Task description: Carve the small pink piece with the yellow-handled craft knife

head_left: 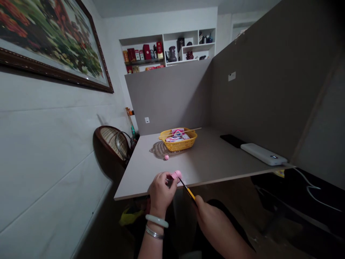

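Observation:
My left hand [162, 190], with bracelets at its wrist, rests at the table's front edge. Its thumb and fingers pinch a small pink piece [174, 176] that looks soft, like modelling clay. Touching that piece is a rounded pink lump [178, 175]. My right hand [207, 212] is closed round a slim tool [191, 193] with a yellow and black handle and a thin dark blade. The tool's tip reaches the pink lump; its exact kind I cannot make out. Farther back on the table lies a small pink ball [166, 157].
A yellow basket [180, 145] holding colourful packets stands behind the ball, a thin stick [195, 129] across its top. On the table's right lie a black flat object [231, 140] and a white power bank [262, 154] with a cable. Grey partitions [172, 97] border the table [140, 172].

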`<state>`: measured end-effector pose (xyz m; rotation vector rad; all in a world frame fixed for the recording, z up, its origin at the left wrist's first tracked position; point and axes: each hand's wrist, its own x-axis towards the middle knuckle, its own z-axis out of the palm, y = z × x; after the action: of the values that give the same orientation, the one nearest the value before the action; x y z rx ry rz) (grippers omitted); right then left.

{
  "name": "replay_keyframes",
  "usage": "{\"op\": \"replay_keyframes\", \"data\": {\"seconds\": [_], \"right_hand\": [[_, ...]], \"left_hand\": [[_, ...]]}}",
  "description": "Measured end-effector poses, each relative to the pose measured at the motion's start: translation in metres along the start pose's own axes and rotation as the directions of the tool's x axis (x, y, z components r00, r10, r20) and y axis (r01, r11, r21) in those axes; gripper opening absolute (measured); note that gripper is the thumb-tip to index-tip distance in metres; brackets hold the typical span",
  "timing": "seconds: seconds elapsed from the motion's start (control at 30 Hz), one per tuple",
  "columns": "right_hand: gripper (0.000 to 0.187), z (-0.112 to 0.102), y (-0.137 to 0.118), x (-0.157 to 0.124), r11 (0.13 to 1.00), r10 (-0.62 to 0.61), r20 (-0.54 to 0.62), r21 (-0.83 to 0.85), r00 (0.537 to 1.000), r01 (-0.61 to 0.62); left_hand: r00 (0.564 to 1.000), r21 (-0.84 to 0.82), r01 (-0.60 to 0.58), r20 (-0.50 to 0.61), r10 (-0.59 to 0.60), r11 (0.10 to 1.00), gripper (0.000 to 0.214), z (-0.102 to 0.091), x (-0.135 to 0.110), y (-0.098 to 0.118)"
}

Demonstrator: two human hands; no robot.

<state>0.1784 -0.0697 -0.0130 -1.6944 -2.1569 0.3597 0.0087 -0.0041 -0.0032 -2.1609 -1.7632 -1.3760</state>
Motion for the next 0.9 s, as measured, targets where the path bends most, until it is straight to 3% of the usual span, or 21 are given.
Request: {"op": "replay_keyframes", "data": {"seconds": [0.2,0.37,0.63,0.9], "right_hand": [[0.018,-0.007,-0.009,0.024,0.991,-0.034,-0.04,-0.129,0.999,0.029],[0.021,0.002,-0.002,0.01,0.998,-0.005,-0.028,-0.057,1.0,0.004],[0.018,-0.014,-0.013,0.024,0.987,-0.044,-0.03,-0.158,0.999,0.039],[0.021,-0.014,-0.006,0.009,0.992,-0.024,-0.02,-0.123,1.0,0.021]], "left_hand": [[1.0,0.014,0.0,-0.016,0.0,1.0,0.019,0.001,0.001,0.001],[1.0,0.001,-0.003,-0.006,0.003,1.0,0.019,0.0,0.001,0.001],[1.0,-0.004,-0.023,-0.021,0.023,1.0,0.018,0.0,0.0,0.001],[0.999,-0.008,-0.05,-0.019,0.05,0.999,0.017,0.0,0.0,0.002]]}}
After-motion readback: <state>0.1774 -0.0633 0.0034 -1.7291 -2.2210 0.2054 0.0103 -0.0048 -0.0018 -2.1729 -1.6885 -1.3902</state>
